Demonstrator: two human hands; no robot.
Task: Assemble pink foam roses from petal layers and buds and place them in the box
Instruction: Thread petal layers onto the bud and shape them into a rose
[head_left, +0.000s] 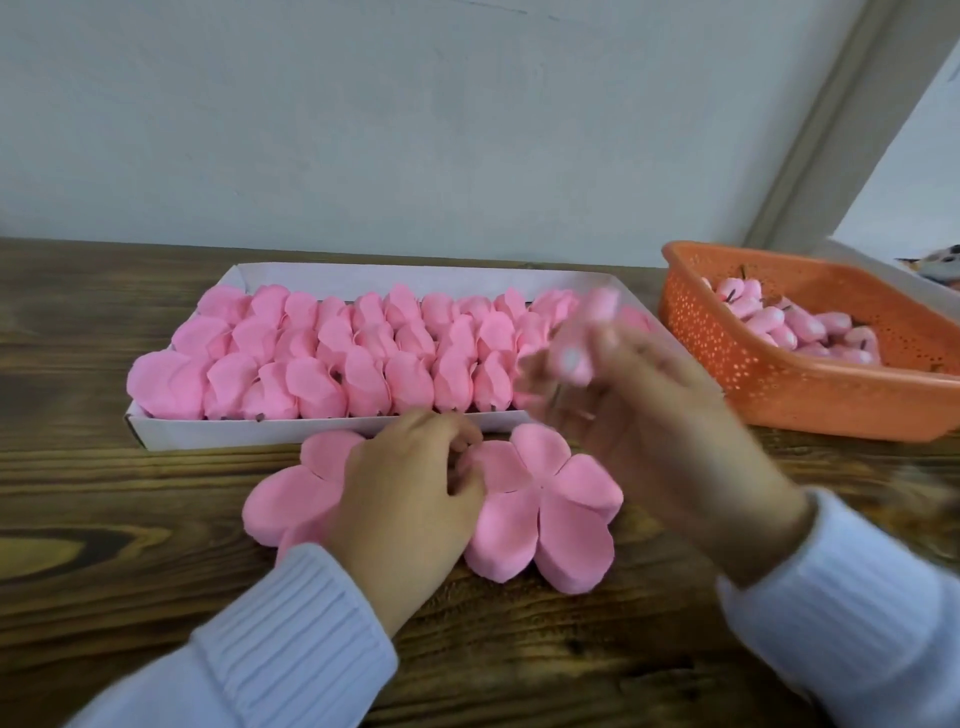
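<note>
Box (322, 436), centre frame, holds rows of roses (311, 364); basket (779, 400), right, holds buds (779, 322). Left hand (410, 499) rests curled on petal layers (550, 514), lower centre; grip unclear. Right hand (654, 415), blurred, pinches a bud (576, 358).

My white ribbed sleeves (291, 618) frame pink petal layers (550, 499) on dark-grained brown wood (104, 519); pink roses (311, 358) fill the white box (322, 434), pink buds (795, 325) the perforated orange basket (810, 395).
</note>
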